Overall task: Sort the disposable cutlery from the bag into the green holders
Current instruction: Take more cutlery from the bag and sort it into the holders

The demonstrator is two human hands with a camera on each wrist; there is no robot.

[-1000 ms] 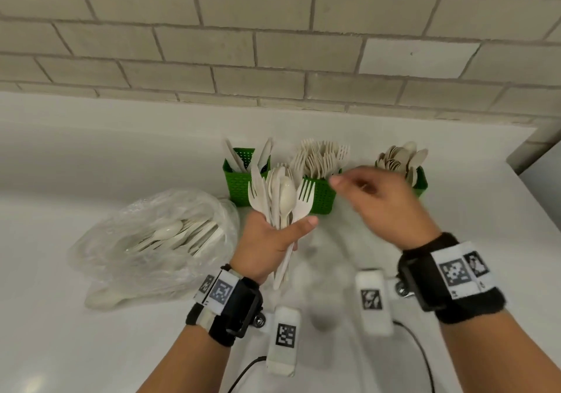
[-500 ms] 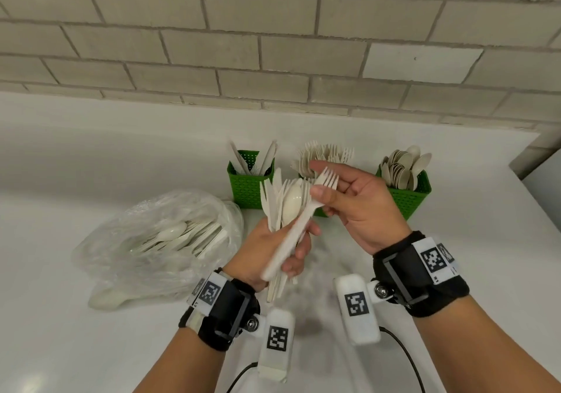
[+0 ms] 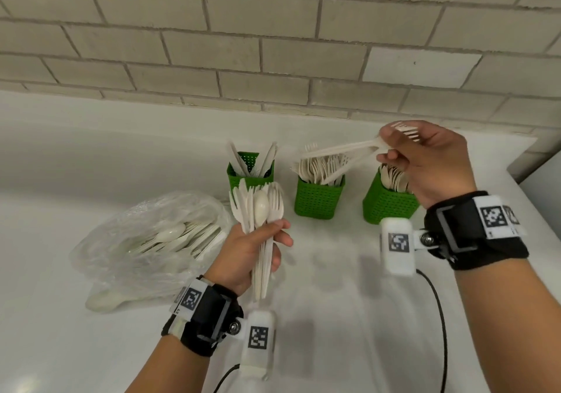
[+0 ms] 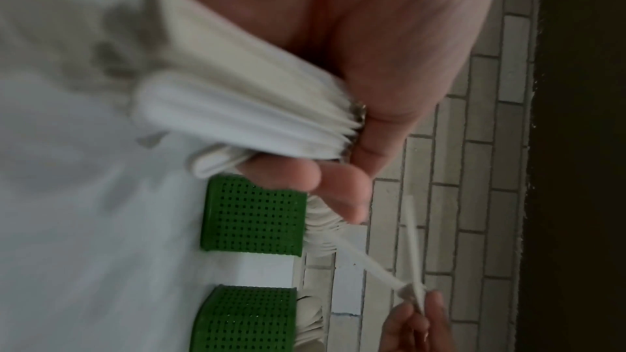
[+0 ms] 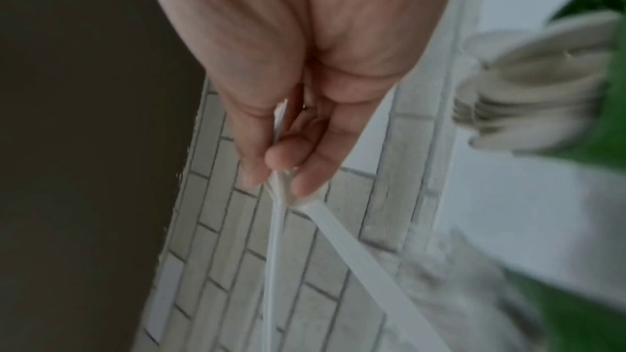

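My left hand (image 3: 252,250) grips an upright bundle of white cutlery (image 3: 259,207), forks, a spoon and knives, above the counter in front of the left holder (image 3: 250,177). The same bundle (image 4: 244,117) fills the left wrist view. My right hand (image 3: 425,162) pinches two white forks (image 3: 343,150) by their heads, with the handles pointing left over the middle green holder (image 3: 318,201), which is full of forks. In the right wrist view the two forks (image 5: 281,197) spread apart below my fingers. The right holder (image 3: 388,204) carries spoons. The left holder has a few knives.
A crumpled clear plastic bag (image 3: 145,241) with more white cutlery lies at the left on the white counter (image 3: 334,286). A brick wall (image 3: 273,43) stands behind the holders. A black cable (image 3: 437,316) runs along the counter at the lower right.
My right hand pulled forks out of the left-hand bundle and carried them right and back, over the middle holder. The left hand with the bundle dropped a little.
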